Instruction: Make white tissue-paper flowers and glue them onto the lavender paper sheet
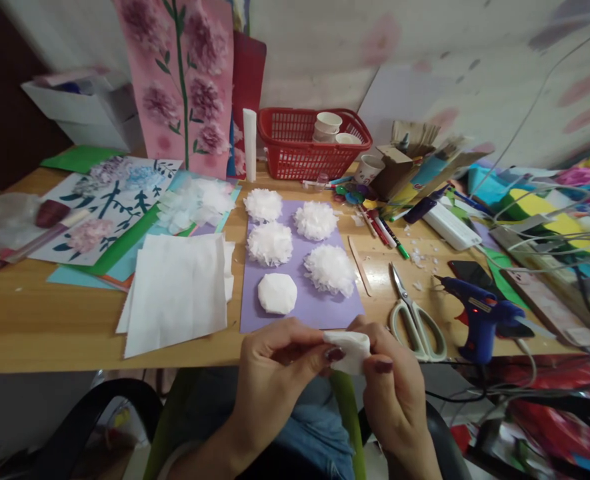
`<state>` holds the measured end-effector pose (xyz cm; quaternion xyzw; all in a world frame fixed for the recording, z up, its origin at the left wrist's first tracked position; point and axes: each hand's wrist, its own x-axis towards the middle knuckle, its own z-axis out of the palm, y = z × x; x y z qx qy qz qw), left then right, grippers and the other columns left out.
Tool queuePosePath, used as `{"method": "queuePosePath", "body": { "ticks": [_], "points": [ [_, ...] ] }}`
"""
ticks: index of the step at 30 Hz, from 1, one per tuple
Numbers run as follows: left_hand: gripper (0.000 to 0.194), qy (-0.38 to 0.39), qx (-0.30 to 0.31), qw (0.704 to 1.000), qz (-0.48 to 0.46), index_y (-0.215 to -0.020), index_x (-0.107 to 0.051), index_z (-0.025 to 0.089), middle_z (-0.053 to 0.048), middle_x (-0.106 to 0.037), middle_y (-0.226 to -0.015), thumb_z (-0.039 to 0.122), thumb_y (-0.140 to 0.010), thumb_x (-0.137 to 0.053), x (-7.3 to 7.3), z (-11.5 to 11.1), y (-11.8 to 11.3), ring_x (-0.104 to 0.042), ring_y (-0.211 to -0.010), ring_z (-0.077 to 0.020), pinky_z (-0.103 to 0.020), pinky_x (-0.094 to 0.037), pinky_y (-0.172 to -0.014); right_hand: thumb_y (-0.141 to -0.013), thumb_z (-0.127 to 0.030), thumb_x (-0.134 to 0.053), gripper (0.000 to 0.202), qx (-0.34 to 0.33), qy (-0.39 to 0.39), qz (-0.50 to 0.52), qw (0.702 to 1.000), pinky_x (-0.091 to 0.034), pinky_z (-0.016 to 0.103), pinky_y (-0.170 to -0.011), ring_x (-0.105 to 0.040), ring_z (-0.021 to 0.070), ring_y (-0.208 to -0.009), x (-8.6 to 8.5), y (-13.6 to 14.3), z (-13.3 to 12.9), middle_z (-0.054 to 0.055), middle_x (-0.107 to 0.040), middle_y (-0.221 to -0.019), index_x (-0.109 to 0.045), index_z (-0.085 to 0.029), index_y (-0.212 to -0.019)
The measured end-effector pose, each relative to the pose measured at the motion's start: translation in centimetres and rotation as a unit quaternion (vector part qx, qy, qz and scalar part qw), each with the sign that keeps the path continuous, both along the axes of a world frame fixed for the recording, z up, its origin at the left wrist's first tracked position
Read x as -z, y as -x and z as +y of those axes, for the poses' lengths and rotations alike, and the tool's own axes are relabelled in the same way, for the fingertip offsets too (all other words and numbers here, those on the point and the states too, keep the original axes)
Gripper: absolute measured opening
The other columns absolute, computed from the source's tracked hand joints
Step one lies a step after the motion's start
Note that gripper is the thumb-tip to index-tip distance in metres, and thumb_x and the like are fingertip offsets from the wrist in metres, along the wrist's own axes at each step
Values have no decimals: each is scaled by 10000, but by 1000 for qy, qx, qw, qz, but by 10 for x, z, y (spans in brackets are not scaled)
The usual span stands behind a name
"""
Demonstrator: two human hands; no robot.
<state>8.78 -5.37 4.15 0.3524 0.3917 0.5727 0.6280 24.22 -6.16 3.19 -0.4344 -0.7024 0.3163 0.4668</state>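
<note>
Both hands meet just off the table's front edge, over my lap. My left hand pinches the left side of a small folded piece of white tissue paper, thumb on top. My right hand grips the same piece from the right between thumb and fingers. Behind them a purple sheet bears several fluffy white paper flowers and a flat round white paper bundle. To the left lies a stack of white tissue sheets.
Right of the purple sheet lie scissors, a wooden stick and a blue glue gun with a lit red light. A red basket with paper cups stands at the back. Cables and coloured craft pieces crowd the right side.
</note>
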Motion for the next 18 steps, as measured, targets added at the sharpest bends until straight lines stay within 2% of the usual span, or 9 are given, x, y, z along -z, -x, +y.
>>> {"method": "queuePosePath", "body": {
  "ticks": [4,9,14,18],
  "points": [
    [51,22,12,1000,18,-720,-820,226,6,-684,-621,201,-763,-810,0,1,-1,-637,-526,-93,-157,-522,-522,-1046,-336,-371,318,52,-44,-78,995,-309,258,-518,-432,117,-552,2,1,1,-30,-447,-674,-478,-217,-771],
    [42,5,-1,999,41,-764,-833,235,-19,-709,-660,232,-783,-796,1,-1,-3,-654,-547,-122,-190,-549,-525,-1022,-272,-414,299,133,-73,-135,979,-281,261,-500,-366,106,-486,3,5,0,-53,-374,-617,-402,-226,-727],
    [73,-10,1,997,71,-807,-834,259,-23,-738,-730,228,-742,-835,3,-7,-4,-685,-635,-153,-215,-580,-573,-1010,-215,-416,269,143,-88,-163,972,-278,254,-487,-391,110,-475,3,5,-1,-57,-392,-592,-413,-230,-741],
    [49,-20,0,995,94,-801,-835,256,-14,-734,-686,226,-771,-813,1,-6,-4,-664,-593,-125,-186,-551,-554,-1020,-220,-394,295,159,-81,-153,972,-284,259,-487,-397,111,-469,4,8,-3,-54,-412,-583,-423,-228,-727]
  ]
}}
